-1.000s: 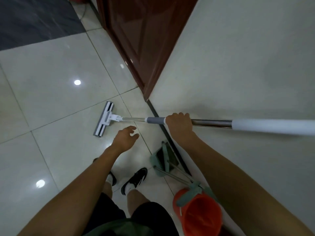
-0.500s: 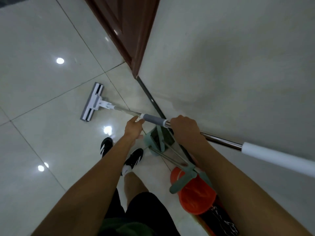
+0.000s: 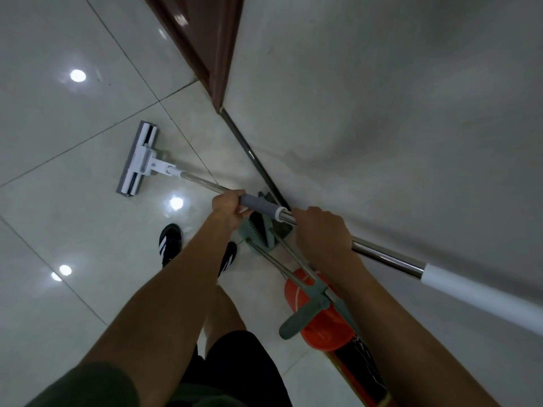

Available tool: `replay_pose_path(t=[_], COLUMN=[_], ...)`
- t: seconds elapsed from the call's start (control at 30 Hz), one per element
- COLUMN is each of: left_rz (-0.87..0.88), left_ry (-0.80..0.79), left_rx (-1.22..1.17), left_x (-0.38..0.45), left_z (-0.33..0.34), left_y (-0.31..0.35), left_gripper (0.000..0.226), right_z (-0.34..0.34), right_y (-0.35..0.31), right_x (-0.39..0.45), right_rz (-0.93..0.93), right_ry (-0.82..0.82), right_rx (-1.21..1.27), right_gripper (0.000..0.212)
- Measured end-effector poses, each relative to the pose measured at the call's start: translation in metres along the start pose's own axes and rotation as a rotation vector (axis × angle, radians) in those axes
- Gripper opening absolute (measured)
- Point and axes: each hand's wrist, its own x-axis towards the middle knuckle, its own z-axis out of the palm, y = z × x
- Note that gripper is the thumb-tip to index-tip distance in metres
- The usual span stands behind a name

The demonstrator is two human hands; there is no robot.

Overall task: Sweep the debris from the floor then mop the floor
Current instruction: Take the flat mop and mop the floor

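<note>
The pale tiled floor fills the left half of the frame, glossy, with round light reflections scattered on it. A light wall takes up the right half, meeting the floor along a dark skirting strip that runs diagonally from upper centre down to mid-frame. At the top centre stands the edge of a dark red-brown door.

The mop crosses the picture from the lower right to the centre left: white upper handle at the right edge, bare steel shaft, then a grey sleeve, and more steel down to the flat white mop head, which lies on the floor at centre left. The right hand is curled over the steel shaft just right of centre, knuckles up. The left hand grips the shaft at the lower end of the grey sleeve, just left of centre, fingers wrapped around it. The two hands are apart, with the sleeve between them.

Below the hands, at lower centre against the wall, an orange bucket stands on the floor. A grey-green dustpan and broom set leans by the wall just beyond it, its thin metal handles slanting over the bucket toward a grey-green grip.

Two black shoes with white stripes show on the floor beside the left forearm, above dark shorts at the bottom edge
</note>
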Motion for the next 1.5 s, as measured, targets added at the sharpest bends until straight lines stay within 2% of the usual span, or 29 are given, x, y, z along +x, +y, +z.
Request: replay_pose_path(t=[0.1, 0.23, 0.43, 0.67, 0.77, 0.9, 0.97, 1.27, 1.5], left_rz=[0.021, 0.082, 0.149, 0.270, 0.312, 0.351, 0.368, 0.411, 0.404], left_ry=[0.030, 0.035, 0.064, 0.126, 0.135, 0.170, 0.181, 0.211, 0.242], left_rx=[-0.011, -0.034, -0.079, -0.079, -0.075, -0.083, -0.105, -0.230, -0.304], left_x=[0.003, 0.001, -0.001, -0.016, -0.021, -0.028, -0.031, -0.046, -0.054], left_z=[0.005, 0.003, -0.006, -0.037, -0.064, -0.103, -0.123, -0.226, -0.300], left_y=[-0.004, -0.004, 0.006, 0.020, 0.032, 0.057, 0.073, 0.160, 0.212], left_gripper=[0.008, 0.021, 0.016, 0.012, 0.016, 0.030, 0.026, 0.017, 0.017], right_z=[0.000, -0.004, -0.020, -0.028, -0.031, -0.039, -0.043, -0.082, -0.107], right_y=[0.005, 0.004, -0.006, -0.032, -0.057, -0.094, -0.113, -0.231, -0.318], right_x=[0.000, 0.002, 0.004, 0.001, -0.005, -0.006, -0.001, 0.024, 0.038], right_rz=[-0.001, -0.036, -0.123, -0.172, -0.210, -0.259, -0.310, -0.414, -0.471], right_ry=[0.024, 0.082, 0.144, 0.124, 0.120, 0.210, 0.173, 0.218, 0.184], right_rx=[0.009, -0.042, -0.042, 0.006, 0.023, 0.007, 0.014, -0.021, -0.070], right_gripper=[0.021, 0.018, 0.021, 0.021, 0.019, 0.014, 0.020, 0.024, 0.027])
